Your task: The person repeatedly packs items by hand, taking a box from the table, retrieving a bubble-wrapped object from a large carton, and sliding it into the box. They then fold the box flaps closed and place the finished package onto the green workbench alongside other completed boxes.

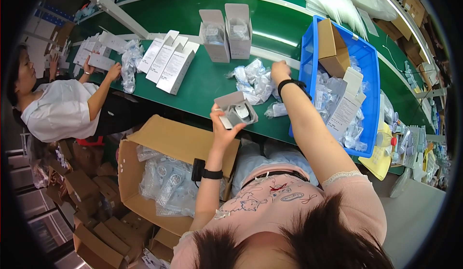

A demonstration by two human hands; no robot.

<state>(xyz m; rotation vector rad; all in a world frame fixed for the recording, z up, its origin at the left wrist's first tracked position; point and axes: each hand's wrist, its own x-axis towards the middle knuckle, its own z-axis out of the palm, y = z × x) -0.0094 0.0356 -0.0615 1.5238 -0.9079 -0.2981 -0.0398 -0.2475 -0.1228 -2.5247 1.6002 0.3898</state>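
Note:
My left hand (pixel 223 130) is wrapped round a small white carton (pixel 224 119) with its top open toward me. Inside the carton sits a white device with a dark part (pixel 241 110). Over the table my right hand (pixel 279 71) is reached out with its fingers curled in; what they hold, if anything, is hidden. Just beside it lies a heap of clear plastic bags (pixel 255 81) with white and blue parts. A smaller bagged piece (pixel 276 110) lies below that heap, by the table's near edge.
Two open white cartons (pixel 225 37) stand filled at the back; closed ones (pixel 169 66) lie to their left. A blue crate (pixel 374 100) of bagged parts is at right. A cardboard box (pixel 132 172) of bubble-wrapped devices stands lower left. A co-worker (pixel 62 105) handles cartons at far left.

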